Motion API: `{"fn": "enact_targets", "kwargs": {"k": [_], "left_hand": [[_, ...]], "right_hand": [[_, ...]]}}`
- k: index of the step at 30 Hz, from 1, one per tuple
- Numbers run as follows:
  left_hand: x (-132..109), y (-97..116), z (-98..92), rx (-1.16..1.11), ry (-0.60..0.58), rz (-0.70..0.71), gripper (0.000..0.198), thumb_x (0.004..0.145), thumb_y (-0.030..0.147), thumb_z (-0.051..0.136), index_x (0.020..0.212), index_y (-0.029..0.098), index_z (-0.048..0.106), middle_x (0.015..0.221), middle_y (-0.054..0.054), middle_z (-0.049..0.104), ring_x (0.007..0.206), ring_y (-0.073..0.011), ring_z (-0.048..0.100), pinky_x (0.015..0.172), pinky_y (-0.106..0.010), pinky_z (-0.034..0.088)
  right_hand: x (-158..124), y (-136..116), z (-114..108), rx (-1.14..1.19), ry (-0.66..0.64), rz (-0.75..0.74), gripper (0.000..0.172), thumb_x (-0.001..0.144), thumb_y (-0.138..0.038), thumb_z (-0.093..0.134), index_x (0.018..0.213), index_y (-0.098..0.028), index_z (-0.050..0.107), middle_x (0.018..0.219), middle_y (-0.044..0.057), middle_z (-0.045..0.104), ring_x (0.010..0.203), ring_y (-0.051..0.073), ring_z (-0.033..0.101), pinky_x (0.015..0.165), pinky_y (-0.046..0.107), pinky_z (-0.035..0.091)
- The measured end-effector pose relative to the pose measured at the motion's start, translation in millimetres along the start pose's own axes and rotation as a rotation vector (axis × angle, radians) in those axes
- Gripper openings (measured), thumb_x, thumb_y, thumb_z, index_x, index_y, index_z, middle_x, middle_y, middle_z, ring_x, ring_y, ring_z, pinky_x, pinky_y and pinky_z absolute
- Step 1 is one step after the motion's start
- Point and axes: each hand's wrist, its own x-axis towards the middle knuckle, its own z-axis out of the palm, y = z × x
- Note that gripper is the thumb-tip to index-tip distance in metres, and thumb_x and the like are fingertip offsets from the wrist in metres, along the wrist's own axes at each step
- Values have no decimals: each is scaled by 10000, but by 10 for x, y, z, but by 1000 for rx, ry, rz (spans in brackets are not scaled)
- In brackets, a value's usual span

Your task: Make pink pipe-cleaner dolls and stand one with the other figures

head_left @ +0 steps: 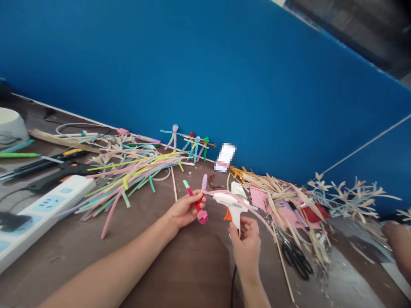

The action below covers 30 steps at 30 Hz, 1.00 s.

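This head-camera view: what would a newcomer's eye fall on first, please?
The white hot glue gun sits centre in the right hand, beside pink pipe cleaners in the left hand. A pastel pipe-cleaner heap fans out left of them; behind, small pipe-cleaner figures stand against the blue wall.

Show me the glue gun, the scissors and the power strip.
White glue gun (235,212), head view, on its handle.
Black-handled scissors (294,262), head view, on the finger loops.
Power strip (69,192), head view, on its white casing.
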Motion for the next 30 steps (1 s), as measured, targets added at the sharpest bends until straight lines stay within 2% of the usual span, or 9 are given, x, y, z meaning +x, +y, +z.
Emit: {"fn": "enact_targets", "kwargs": {"k": [13,18,23,26,30], "left_hand": [[22,-17,-14,82,64,5,41,741,84,514,753,120,528,597,-17,568,456,-71,539,297,-97,352],[22,1,-9,94,124,11,46,755,86,496,754,121,528,609,-18,573,449,-70,539,296,-103,382],[6,18,14,96,132,23,52,755,81,497,744,122,527,608,-12,567,453,-66,532,301,-107,400],[-5,19,22,98,114,12,67,758,69,485,741,117,528,601,-14,564,456,-63,527,301,-102,396],[-9,13,10,121,87,19,57,749,71,499,736,116,530,607,-17,567,460,-65,527,301,-104,392]], "right_hand": [[-11,1,17,-80,37,-57,251,685,-282,570,867,-171,437,799,53,578,740,175,580,630,287,464],[30,155,-116,83,23,117,292,667,-320,595,856,-178,424,746,15,578,585,128,561,493,243,471],[44,405,-370,312,154,405,371,602,-379,641,836,-166,447,649,-32,539,511,97,521,356,190,447],[61,481,-461,384,210,458,409,557,-397,664,824,-153,473,644,-38,521,501,85,513,336,183,451],[160,468,-456,389,243,457,421,536,-390,671,832,-150,493,665,-30,517,531,95,524,350,205,480]]}}
